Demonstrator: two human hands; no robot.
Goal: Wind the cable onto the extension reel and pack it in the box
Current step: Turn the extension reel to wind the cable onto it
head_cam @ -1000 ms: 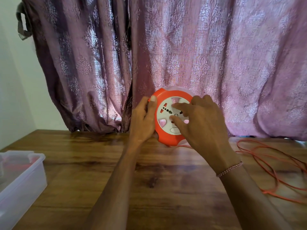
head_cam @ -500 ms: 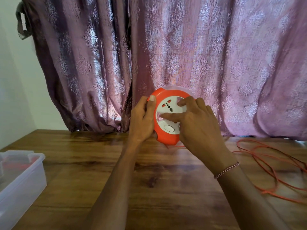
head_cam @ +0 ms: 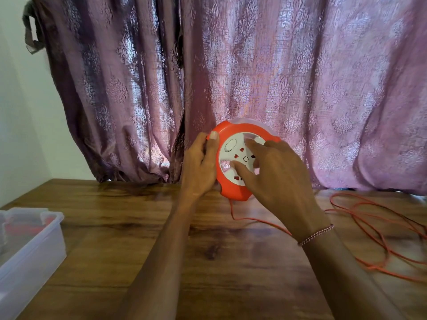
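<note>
The left grip (head_cam: 200, 162) clasps the rim of the orange extension reel (head_cam: 240, 144), held upright above the surface (head_cam: 138, 227). The right grip (head_cam: 277, 174) lies on its white face, fingers extended. The cable (head_cam: 379, 232) trails loose right of it; the box (head_cam: 30, 248) sits far left.

I see backlit mauve patterned curtains (head_cam: 254, 77) hanging behind a wooden table (head_cam: 115, 227), with a pale wall (head_cam: 13, 112) at left.
</note>
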